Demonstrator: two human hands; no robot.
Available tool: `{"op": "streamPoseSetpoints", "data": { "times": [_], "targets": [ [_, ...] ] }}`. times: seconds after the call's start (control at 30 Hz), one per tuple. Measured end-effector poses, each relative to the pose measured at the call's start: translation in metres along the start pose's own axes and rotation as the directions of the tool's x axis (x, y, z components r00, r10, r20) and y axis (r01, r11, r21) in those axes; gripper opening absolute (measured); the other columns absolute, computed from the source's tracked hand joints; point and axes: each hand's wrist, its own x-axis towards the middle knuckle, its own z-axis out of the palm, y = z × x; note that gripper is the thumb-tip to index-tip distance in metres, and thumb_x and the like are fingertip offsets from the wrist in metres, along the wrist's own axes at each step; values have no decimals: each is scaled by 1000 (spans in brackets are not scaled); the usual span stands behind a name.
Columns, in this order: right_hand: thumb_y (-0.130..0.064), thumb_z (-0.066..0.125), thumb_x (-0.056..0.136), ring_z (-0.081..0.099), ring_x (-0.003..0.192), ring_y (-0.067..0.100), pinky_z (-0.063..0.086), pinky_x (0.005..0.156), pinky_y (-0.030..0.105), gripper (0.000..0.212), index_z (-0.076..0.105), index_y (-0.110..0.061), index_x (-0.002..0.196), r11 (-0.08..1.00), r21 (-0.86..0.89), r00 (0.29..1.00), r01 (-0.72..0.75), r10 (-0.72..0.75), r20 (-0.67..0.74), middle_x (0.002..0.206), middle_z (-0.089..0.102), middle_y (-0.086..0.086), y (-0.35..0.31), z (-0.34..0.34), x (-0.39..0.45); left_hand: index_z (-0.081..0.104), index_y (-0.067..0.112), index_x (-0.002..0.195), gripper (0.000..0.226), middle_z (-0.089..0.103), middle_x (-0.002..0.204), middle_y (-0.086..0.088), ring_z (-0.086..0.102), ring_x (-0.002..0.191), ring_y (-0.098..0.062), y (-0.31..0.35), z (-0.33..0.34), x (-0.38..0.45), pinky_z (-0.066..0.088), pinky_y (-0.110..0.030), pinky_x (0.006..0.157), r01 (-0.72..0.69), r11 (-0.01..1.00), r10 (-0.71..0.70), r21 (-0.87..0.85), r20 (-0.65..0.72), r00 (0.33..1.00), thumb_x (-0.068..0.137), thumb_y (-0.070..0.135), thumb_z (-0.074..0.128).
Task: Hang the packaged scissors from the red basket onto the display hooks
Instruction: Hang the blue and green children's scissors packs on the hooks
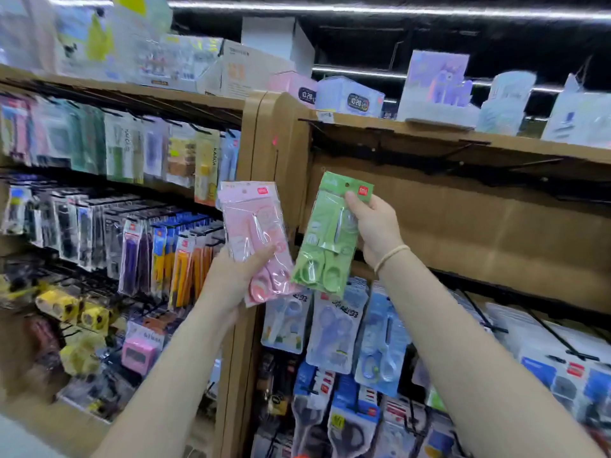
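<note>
Stationery shop: packaged blue plastic scissors (pixel 380 345) hang on black wire display hooks (pixel 549 332) below a brown wooden shelf (pixel 463 133).

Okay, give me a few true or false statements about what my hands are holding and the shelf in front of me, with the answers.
1. The right hand holds a green scissors pack. True.
2. The left hand holds a blue pack. False: it holds a pink scissors pack.
3. The green pack already hangs on a hook. False: it is held up in front of the brown back panel.
4. Packaged scissors hang below the two held packs. True.
</note>
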Motion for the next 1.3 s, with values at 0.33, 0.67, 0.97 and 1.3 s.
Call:
{"op": "streamPoseSetpoints", "data": {
  "times": [0.33, 0.67, 0.97, 1.3],
  "targets": [
    [-30, 65, 96, 52, 79, 20, 44, 74, 34, 30, 67, 0, 93, 981, -93, 985, 172, -174, -15, 86, 57, 12, -39, 67, 65, 65, 30, 110, 32, 76, 110, 2, 74, 101, -16, 6, -35, 40, 58, -41, 93, -208, 964, 233, 164, -149, 961, 85, 22, 83],
    [-25, 64, 96, 48, 77, 21, 40, 70, 33, 14, 60, -13, 90, 967, -125, 974, 223, -228, -20, 83, 52, 10, -41, 72, 81, 61, 34, 107, 29, 75, 101, 8, 74, 88, -1, 1, -28, 43, 57, -19, 74, -234, 963, 246, 133, -74, 967, 87, 24, 79],
    [-24, 63, 96, 51, 78, 21, 43, 72, 34, 26, 65, 1, 90, 975, -157, 986, 160, -166, -27, 83, 56, 11, -34, 71, 82, 59, 35, 104, 29, 75, 102, 7, 75, 91, -7, 4, -25, 39, 59, -31, 84, -231, 967, 239, 104, -67, 969, 85, 27, 79],
    [-34, 60, 99, 52, 82, 13, 40, 63, 24, 25, 46, -14, 101, 916, -368, 972, 162, -212, -98, 98, 53, 1, -16, 59, 59, 60, 16, 127, 50, 77, 112, -5, 75, 101, -25, 8, -21, 32, 59, -47, 93, -158, 987, 160, -36, 62, 985, 85, 42, 66]
  ]
}}
